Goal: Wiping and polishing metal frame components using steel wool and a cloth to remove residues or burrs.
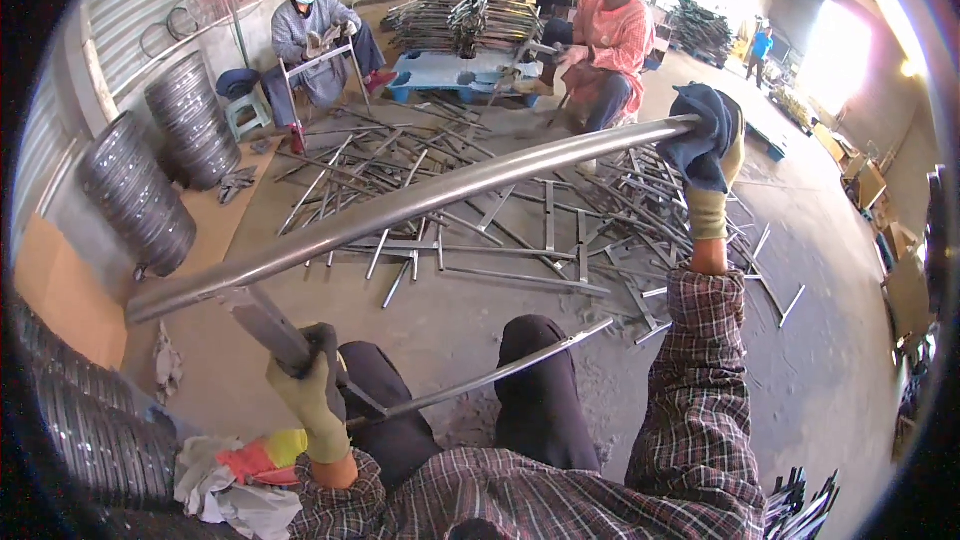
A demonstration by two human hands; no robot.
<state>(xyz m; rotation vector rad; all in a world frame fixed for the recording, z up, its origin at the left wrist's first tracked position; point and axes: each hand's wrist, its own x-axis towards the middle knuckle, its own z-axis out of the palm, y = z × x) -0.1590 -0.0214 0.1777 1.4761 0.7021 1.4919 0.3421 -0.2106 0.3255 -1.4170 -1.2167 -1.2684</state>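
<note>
A welded steel tube frame (430, 202) slants across my view, its long upper tube rising from the left to my raised right hand. My left hand (312, 395), in a yellowish glove with dark fingers, is wrapped round the short flat crossbar (265, 330) that joins the two tubes. Below it, the second tube (500, 372) passes over my knees. My right hand (728, 155), also gloved, presses a dark blue cloth (697, 125) round the far right end of the upper tube. The cloth hides most of those fingers.
Many similar frames lie tangled on the floor (545, 230) ahead. Dark ribbed round stacks (140, 195) stand at the left. Two masked people sit beyond the pile, near a blue pallet (430, 75) loaded with metal parts. Rags (235, 485) lie beside my left arm.
</note>
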